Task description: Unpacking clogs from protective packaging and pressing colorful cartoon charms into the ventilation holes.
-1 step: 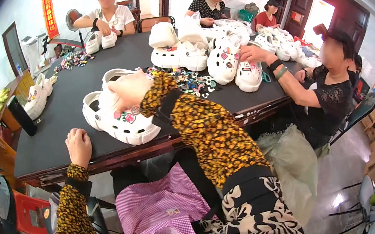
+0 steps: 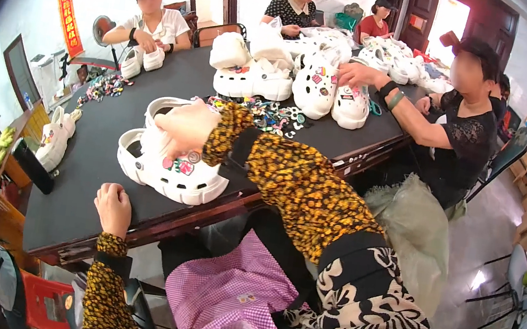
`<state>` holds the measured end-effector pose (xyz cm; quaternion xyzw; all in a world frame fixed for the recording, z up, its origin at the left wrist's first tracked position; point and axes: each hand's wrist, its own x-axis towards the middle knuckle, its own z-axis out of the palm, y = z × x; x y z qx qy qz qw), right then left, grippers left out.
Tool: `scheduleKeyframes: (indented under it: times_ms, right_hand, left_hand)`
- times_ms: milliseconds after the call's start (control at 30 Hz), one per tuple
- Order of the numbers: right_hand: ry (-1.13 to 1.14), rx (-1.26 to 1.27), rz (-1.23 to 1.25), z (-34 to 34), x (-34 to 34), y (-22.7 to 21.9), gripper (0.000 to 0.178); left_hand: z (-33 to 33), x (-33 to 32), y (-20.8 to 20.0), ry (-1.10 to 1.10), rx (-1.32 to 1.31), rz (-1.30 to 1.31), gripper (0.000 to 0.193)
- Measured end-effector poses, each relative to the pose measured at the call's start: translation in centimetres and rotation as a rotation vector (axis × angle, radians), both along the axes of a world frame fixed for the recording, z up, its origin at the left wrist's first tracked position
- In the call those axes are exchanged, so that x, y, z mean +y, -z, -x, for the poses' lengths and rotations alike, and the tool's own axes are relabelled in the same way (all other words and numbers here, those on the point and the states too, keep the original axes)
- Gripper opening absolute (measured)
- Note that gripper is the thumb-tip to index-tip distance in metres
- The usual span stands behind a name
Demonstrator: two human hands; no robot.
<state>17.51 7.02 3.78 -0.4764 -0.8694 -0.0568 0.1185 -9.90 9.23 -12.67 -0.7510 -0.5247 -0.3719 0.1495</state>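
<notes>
A pair of white clogs stands side by side on the black table in front of me. The near clog [image 2: 190, 189] carries colourful charms [image 2: 180, 165] on its upper. Behind it, the far clog [image 2: 156, 108] is partly covered by my right hand [image 2: 185, 126]. That hand reaches across from the right, its fingers bent down and closed on the pair; the fingertips are mostly hidden. My left hand [image 2: 113, 208] rests on the table near its front edge, fingers curled in, left of the clogs and apart from them. Nothing shows in it.
Loose charms [image 2: 276, 118] lie beyond the clogs, before more white clogs [image 2: 253, 83]. A co-worker's hand [image 2: 360, 75] touches clogs on the right. A decorated pair [image 2: 53, 140] and a dark cylinder [image 2: 34, 164] stand at left. A pale sack [image 2: 411, 230] sits beside the table.
</notes>
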Motion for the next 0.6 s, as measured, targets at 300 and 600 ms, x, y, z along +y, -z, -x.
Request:
scheduleKeyframes:
  times_ms: [300,600]
  right_hand:
    - [0.074,0.441,-0.072,-6.9,-1.0,-0.8,0.048]
    - [0.273,0.486,-0.291,-15.6,-3.4,-1.9,0.05]
  left_hand:
    - [0.2,-0.3,-0.2,-0.02,0.019,0.034,0.006]
    - [0.5,-0.2,-0.4,0.002,0.045,0.074,0.008]
